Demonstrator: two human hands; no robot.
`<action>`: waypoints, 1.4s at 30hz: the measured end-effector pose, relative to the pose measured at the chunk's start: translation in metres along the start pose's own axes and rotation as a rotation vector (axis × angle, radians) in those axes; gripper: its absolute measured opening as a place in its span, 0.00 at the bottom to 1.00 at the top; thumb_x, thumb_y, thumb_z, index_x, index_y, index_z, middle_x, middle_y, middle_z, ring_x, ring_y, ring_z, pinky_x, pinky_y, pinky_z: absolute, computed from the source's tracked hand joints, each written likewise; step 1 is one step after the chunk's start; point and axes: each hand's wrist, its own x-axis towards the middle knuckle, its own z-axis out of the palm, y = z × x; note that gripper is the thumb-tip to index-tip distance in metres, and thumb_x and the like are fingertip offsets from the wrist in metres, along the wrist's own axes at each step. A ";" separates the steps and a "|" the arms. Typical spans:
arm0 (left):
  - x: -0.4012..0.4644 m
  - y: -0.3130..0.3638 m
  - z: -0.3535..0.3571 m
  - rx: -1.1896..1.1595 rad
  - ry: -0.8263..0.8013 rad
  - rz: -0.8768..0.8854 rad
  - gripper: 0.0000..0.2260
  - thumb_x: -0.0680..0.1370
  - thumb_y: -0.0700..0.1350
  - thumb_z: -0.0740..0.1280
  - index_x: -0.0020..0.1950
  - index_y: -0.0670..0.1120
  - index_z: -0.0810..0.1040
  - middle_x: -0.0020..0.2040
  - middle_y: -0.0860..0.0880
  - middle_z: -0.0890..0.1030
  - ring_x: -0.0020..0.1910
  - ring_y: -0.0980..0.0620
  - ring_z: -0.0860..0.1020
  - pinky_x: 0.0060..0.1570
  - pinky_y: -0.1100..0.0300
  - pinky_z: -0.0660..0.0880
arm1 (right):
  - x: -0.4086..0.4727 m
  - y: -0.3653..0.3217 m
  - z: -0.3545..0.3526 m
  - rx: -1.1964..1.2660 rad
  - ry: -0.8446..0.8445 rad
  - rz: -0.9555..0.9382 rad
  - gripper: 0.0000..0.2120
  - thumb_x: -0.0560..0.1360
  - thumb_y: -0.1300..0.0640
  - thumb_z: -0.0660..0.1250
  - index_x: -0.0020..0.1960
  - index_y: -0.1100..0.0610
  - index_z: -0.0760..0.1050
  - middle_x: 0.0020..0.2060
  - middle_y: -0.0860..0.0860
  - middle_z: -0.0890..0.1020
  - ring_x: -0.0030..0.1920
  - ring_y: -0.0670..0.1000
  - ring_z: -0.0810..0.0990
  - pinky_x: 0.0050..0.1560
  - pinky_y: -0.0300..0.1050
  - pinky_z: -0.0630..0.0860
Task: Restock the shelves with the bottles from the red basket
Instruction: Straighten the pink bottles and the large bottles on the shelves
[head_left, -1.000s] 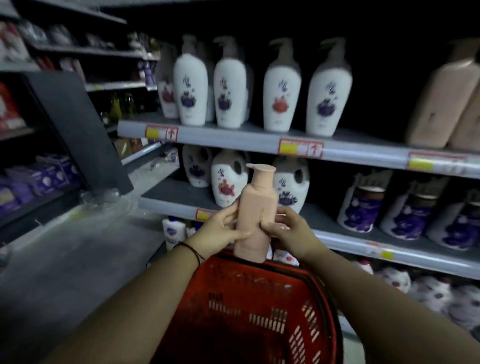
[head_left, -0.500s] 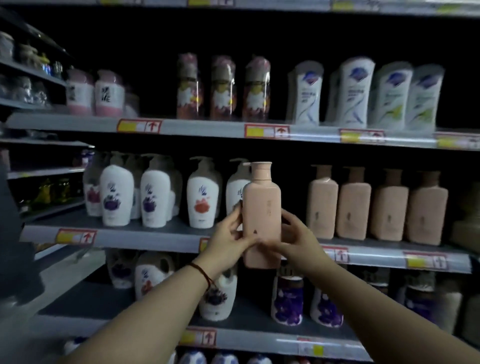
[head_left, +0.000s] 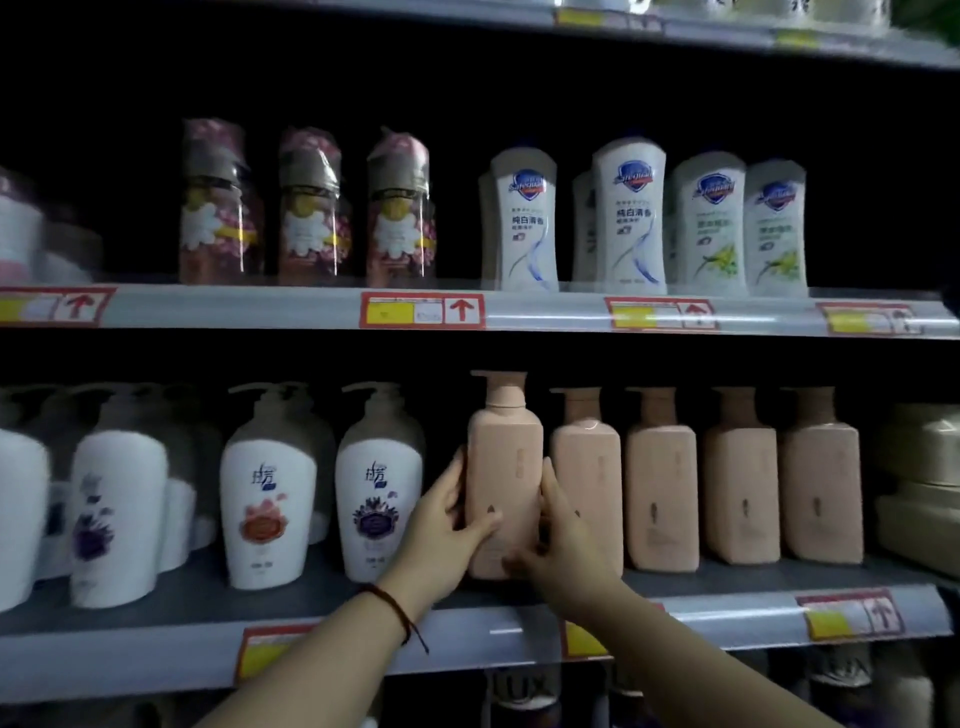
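Where held upright at the left end of a row of four matching pink bottles (head_left: 740, 478), pink pump bottle (head_left: 503, 483) on or just above middle shelf (head_left: 311, 597). Left hand (head_left: 441, 525) and right hand (head_left: 558, 545) both grasping its sides. White pump bottles (head_left: 267, 499) just left.

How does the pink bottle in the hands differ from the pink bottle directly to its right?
The held pink bottle is gripped by the left hand and right hand; the neighbouring pink bottle stands free. The held one appears closer and taller. Both share colour, shape and shelf.
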 end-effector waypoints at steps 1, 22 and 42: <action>0.002 -0.009 0.002 0.003 -0.005 -0.012 0.38 0.74 0.31 0.68 0.76 0.53 0.55 0.58 0.66 0.73 0.54 0.70 0.76 0.58 0.69 0.74 | 0.003 0.006 0.003 -0.031 -0.006 0.014 0.50 0.71 0.66 0.69 0.78 0.49 0.37 0.68 0.54 0.72 0.65 0.53 0.73 0.65 0.53 0.72; 0.001 -0.035 0.010 0.310 0.223 -0.065 0.42 0.74 0.52 0.69 0.78 0.55 0.42 0.78 0.51 0.54 0.76 0.50 0.58 0.74 0.48 0.60 | -0.013 0.046 -0.029 -0.465 0.473 -0.064 0.38 0.70 0.57 0.73 0.74 0.58 0.57 0.70 0.60 0.61 0.67 0.61 0.65 0.66 0.56 0.66; -0.003 -0.034 0.088 0.750 0.090 0.110 0.29 0.78 0.54 0.61 0.76 0.57 0.53 0.54 0.51 0.82 0.45 0.53 0.81 0.44 0.56 0.80 | -0.002 0.080 -0.042 -0.299 0.297 0.020 0.36 0.72 0.57 0.71 0.74 0.54 0.57 0.68 0.51 0.71 0.64 0.53 0.73 0.62 0.51 0.74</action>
